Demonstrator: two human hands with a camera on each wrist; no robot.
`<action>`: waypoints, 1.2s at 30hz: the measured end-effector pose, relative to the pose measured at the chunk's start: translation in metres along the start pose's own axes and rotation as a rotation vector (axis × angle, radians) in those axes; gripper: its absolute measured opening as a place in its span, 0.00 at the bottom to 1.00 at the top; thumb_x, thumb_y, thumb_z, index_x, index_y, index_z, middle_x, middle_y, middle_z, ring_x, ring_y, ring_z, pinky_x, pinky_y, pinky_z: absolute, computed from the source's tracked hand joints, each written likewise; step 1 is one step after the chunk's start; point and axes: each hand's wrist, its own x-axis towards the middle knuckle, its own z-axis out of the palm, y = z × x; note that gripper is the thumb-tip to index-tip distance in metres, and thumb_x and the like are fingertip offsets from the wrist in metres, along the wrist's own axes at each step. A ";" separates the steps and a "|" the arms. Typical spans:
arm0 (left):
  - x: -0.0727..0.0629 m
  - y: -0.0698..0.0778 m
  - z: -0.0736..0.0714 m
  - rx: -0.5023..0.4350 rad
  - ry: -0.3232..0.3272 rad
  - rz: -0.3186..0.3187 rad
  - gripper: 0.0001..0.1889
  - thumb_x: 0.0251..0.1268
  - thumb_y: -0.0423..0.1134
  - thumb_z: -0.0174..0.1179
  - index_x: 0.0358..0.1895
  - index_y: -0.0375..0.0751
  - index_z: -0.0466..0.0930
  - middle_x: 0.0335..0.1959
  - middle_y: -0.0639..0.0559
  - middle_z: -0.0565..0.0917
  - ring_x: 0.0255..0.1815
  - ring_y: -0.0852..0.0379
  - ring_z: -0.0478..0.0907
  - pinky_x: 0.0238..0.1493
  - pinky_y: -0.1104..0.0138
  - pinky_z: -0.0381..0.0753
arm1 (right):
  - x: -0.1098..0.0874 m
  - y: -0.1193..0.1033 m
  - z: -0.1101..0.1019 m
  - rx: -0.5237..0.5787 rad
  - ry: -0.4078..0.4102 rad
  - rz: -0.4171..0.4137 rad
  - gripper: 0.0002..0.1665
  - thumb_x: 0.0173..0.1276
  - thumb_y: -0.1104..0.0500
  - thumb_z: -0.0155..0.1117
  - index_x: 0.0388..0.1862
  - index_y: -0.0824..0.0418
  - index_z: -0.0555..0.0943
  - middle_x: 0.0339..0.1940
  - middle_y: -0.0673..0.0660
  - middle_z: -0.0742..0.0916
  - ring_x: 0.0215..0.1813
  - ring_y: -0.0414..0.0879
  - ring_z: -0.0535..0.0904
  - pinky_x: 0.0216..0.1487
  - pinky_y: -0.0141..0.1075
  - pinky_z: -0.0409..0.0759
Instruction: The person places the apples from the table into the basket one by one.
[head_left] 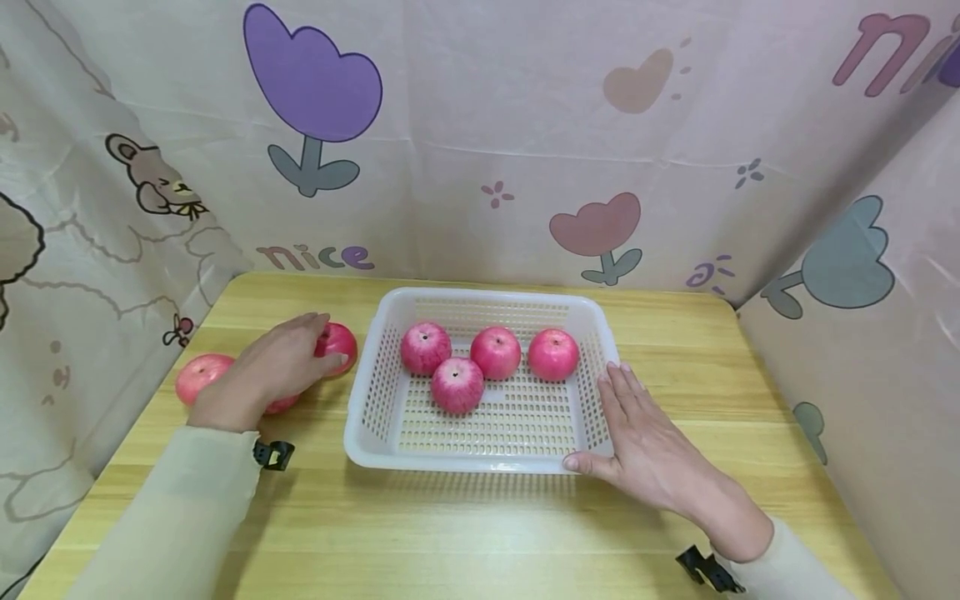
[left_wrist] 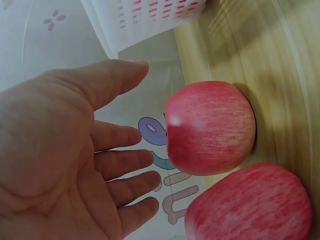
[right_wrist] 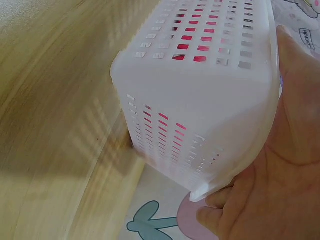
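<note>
1. A red apple (head_left: 342, 343) sits on the table (head_left: 480, 542) at left of centre in the head view, just left of the basket.
2. The left hand (head_left: 279, 362) reaches over it, fingers spread and loosely extended, holding nothing; the left wrist view shows a gap between fingertips and apple.
3. Two more apples lie near: a pale red apple (head_left: 201, 377) at far left, and a part-hidden apple (head_left: 283, 405) beneath the wrist.
4. The white basket (head_left: 465, 461), mid-frame, contains four apples (head_left: 496, 353).
5. The right hand (head_left: 648, 442), right of centre, rests against the basket's right end, fingers straight, thumb on the near rim.
6. Printed cloth (head_left: 465, 83) fills the top.
</note>
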 end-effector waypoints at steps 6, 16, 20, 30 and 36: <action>0.005 -0.001 0.006 0.018 -0.006 0.041 0.51 0.70 0.58 0.65 0.80 0.23 0.55 0.79 0.20 0.57 0.75 0.21 0.63 0.70 0.29 0.69 | -0.001 0.001 0.002 0.014 -0.016 0.014 0.71 0.68 0.21 0.60 0.83 0.77 0.54 0.85 0.76 0.54 0.86 0.71 0.48 0.83 0.64 0.56; 0.021 -0.006 0.020 0.034 -0.003 0.093 0.48 0.65 0.46 0.70 0.82 0.28 0.56 0.80 0.18 0.52 0.76 0.17 0.57 0.68 0.27 0.69 | -0.001 0.002 0.003 0.015 -0.007 0.016 0.71 0.67 0.22 0.61 0.83 0.77 0.53 0.85 0.77 0.55 0.86 0.72 0.48 0.82 0.64 0.57; 0.022 -0.006 0.024 0.071 0.007 0.114 0.43 0.69 0.43 0.67 0.81 0.28 0.58 0.79 0.19 0.55 0.76 0.18 0.58 0.71 0.28 0.67 | -0.001 0.002 0.004 0.023 -0.013 0.022 0.71 0.68 0.22 0.61 0.83 0.77 0.53 0.85 0.76 0.54 0.87 0.71 0.47 0.83 0.64 0.56; 0.025 -0.008 0.025 0.100 0.052 0.087 0.43 0.66 0.46 0.69 0.79 0.28 0.62 0.66 0.23 0.69 0.59 0.28 0.72 0.58 0.35 0.81 | -0.001 0.002 0.004 0.034 -0.010 0.028 0.71 0.68 0.22 0.61 0.83 0.77 0.52 0.86 0.75 0.53 0.87 0.70 0.45 0.83 0.64 0.56; 0.028 -0.010 0.027 0.093 0.068 0.060 0.42 0.64 0.51 0.68 0.73 0.25 0.66 0.55 0.25 0.71 0.48 0.33 0.75 0.49 0.41 0.85 | -0.002 0.001 0.004 0.041 0.005 0.017 0.70 0.69 0.23 0.61 0.83 0.78 0.53 0.86 0.76 0.53 0.87 0.72 0.46 0.82 0.64 0.57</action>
